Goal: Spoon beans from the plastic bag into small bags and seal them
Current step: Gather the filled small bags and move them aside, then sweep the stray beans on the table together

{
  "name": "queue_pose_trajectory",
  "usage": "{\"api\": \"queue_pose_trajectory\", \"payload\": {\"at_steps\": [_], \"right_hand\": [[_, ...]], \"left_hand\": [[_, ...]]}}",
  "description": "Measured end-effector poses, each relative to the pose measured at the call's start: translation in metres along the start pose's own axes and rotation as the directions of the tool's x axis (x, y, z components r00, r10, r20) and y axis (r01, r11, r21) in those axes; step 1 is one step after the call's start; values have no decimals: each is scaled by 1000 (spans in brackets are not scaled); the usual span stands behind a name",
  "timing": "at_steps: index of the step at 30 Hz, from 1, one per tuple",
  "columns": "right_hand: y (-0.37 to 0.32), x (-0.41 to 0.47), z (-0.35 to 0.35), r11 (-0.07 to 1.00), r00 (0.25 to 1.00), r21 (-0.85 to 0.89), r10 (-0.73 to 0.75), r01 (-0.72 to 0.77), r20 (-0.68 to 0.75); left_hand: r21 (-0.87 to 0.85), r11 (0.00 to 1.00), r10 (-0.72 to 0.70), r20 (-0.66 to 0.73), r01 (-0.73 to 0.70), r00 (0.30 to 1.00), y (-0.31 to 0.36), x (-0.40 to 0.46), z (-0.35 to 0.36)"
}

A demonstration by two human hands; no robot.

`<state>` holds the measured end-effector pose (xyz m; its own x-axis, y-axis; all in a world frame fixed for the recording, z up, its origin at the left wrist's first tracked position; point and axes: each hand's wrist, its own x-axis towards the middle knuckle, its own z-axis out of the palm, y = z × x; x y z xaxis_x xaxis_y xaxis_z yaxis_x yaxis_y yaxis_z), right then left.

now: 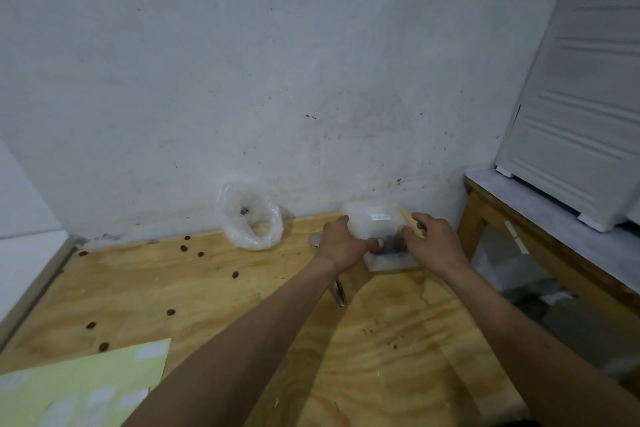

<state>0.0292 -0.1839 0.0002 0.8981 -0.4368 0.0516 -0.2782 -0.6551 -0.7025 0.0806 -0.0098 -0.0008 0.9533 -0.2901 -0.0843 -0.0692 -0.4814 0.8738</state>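
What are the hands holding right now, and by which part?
Both hands hold the small bag with beans in it: the left hand pinches its left side, the right hand its right side, above the beans.

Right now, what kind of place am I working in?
Probably a plain home workroom or storage corner, not a shop: a bare plywood table against a scuffed white wall, a white plastic drawer cabinet on a side bench, and loose beans scattered about.
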Motion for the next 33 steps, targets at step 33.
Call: {"api": "queue_pose_trajectory", "payload": {"at_steps": [33], "right_hand": [[-309, -101, 278, 701, 570, 2, -583, 714, 579]], "left_hand": [[595, 736, -44, -433, 322, 900, -231, -172, -303]]}}
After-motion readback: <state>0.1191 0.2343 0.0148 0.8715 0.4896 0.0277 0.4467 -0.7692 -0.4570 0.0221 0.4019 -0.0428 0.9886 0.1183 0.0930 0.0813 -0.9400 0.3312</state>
